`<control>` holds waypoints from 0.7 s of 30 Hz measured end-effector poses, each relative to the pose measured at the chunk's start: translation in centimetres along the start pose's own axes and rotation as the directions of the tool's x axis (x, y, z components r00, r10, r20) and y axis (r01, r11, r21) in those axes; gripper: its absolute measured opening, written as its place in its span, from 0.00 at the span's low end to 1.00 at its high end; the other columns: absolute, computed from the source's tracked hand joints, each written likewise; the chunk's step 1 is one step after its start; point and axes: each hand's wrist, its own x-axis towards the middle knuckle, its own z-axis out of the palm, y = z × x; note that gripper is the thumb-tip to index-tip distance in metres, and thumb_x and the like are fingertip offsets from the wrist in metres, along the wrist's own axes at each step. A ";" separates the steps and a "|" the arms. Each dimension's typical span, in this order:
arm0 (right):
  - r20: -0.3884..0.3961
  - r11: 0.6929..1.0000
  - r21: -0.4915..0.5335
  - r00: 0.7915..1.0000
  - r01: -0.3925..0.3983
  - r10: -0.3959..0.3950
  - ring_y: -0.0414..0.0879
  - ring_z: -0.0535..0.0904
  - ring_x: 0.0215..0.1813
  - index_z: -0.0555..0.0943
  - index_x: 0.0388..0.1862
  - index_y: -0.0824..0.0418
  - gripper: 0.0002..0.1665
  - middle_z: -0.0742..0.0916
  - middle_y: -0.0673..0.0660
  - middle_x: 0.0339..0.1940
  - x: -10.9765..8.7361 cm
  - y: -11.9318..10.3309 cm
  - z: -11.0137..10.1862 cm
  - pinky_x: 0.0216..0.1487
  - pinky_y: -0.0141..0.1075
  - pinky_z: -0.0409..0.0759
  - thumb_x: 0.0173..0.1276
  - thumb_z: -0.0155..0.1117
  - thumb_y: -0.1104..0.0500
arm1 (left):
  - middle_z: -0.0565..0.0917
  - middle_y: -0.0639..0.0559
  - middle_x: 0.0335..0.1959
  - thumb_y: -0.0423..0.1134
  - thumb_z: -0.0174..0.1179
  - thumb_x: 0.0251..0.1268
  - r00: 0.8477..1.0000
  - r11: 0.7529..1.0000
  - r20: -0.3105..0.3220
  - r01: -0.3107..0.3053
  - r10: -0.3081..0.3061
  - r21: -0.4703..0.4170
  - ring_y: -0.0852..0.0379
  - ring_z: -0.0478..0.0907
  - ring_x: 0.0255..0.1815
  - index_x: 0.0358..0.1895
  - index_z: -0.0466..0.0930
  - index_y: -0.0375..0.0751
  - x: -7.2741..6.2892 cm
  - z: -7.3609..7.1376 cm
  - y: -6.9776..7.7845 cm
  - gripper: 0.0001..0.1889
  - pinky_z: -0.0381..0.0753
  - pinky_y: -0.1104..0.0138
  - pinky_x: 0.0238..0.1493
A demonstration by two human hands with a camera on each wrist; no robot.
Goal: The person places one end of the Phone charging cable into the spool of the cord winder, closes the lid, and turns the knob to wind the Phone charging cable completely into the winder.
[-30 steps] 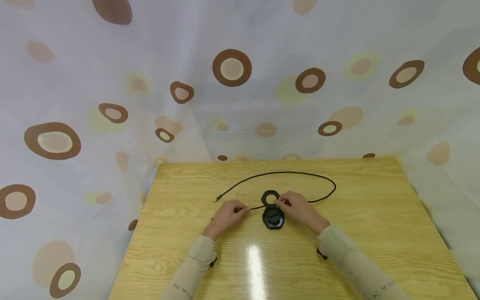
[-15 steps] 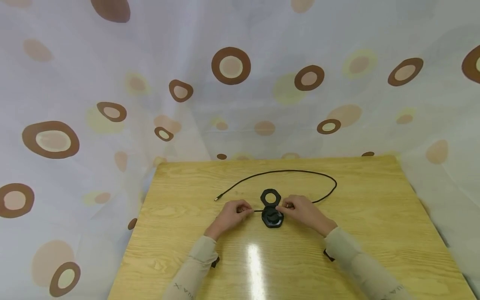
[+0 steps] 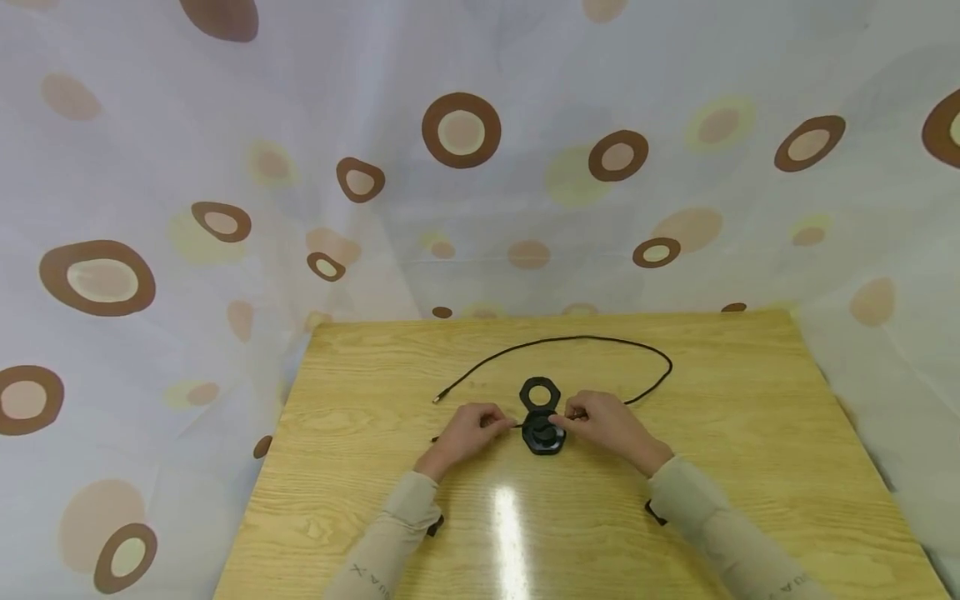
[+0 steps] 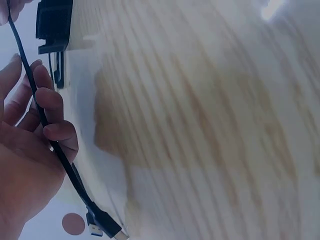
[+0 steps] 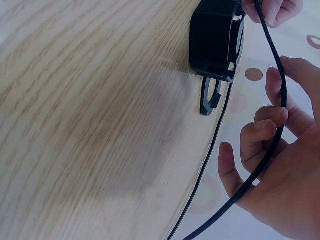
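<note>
A black USB cable [image 3: 592,337] is stretched between my two hands. My left hand [image 3: 467,431] pinches it just left of a black hexagonal case [image 3: 542,448], and in the left wrist view the cable runs across the palm to a plug [image 4: 104,221] hanging past the wrist. My right hand [image 3: 609,427] grips the cable at the case's right side, thumb and fingertips reaching over the case's edge. The case's ring-shaped lid [image 3: 526,394] is flipped back behind it. In the right wrist view the held cable [image 5: 220,212] bows past the curled fingers, while the case [image 5: 212,45] stands beyond.
The rest of the cable loops behind the case on the wooden table [image 3: 735,417]; its other plug [image 3: 441,396] lies behind my left hand. A spotted curtain [image 3: 525,200] closes off the back and both sides.
My right hand has shifted right and toward me, from the ring lid to the case's side. My left hand has edged right, and the held cable stretch now lies over the case.
</note>
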 end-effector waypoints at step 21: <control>-0.015 0.998 -0.042 0.999 -0.053 0.052 0.39 0.70 0.23 0.80 0.22 0.50 0.19 0.81 0.47 0.25 0.0 -0.4 0.2 0.29 0.32 0.67 0.72 0.72 0.47 | 0.86 0.60 0.33 0.55 0.63 0.77 0.998 0.983 -0.049 0.034 -0.026 0.181 0.67 0.74 0.28 0.39 0.86 0.52 0.3 1.8 0.8 0.13 0.75 0.71 0.33</control>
